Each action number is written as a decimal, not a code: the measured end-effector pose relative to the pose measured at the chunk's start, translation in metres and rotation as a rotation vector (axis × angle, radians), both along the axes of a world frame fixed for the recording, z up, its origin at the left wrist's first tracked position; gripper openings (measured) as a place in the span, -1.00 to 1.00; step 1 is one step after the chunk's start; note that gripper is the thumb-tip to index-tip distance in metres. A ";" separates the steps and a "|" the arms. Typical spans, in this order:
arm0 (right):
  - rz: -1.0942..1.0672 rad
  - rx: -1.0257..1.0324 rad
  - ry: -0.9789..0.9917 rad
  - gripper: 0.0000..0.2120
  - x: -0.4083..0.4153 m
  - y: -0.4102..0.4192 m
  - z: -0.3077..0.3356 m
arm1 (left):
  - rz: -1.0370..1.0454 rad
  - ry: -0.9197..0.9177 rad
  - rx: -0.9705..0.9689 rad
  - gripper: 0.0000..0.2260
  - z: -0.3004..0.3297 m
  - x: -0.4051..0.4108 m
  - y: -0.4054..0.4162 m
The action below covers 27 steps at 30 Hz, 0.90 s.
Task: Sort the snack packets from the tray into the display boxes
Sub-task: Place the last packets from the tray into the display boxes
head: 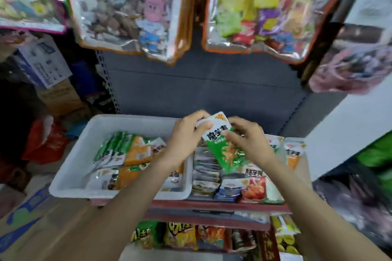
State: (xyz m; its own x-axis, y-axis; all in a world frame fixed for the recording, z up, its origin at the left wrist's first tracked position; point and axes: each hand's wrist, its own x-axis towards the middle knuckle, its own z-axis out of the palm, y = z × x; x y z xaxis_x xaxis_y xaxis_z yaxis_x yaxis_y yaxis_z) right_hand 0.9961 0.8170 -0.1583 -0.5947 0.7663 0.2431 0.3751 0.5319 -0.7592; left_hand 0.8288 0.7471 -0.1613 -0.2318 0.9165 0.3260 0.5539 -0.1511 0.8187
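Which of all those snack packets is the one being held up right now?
The green-and-white packet, pinched by both hands, left and right; the rest lie in the white tray or boxes.

shelf (212,204), red front edge | left: white tray (70,172) of snack packets | right: display boxes (228,194) packed with packets

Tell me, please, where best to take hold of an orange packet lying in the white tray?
Probably by its upper edge, from above: the orange packet lies nearly flat among other packets in the white tray, so its sides are crowded and only its top face and edge are free.
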 end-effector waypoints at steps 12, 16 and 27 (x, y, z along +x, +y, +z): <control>-0.427 -0.076 0.153 -0.78 0.148 0.075 -0.022 | -0.153 0.763 -0.459 -0.25 -0.047 0.133 0.055; -0.402 -0.064 -0.017 -0.73 0.155 0.086 -0.042 | -0.149 0.878 -0.564 -0.23 -0.054 0.146 0.060; -0.327 0.057 -0.010 -0.65 0.159 0.100 -0.054 | -0.145 1.018 -0.568 -0.45 -0.057 0.149 0.067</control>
State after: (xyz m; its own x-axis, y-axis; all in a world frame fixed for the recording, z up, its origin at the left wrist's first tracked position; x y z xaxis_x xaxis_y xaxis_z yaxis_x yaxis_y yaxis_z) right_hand 1.1549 0.9166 -0.2126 -0.3222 0.9024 0.2860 0.5404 0.4234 -0.7271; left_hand 0.9780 0.8144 -0.2186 0.0183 0.9863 -0.1637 0.9995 -0.0222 -0.0218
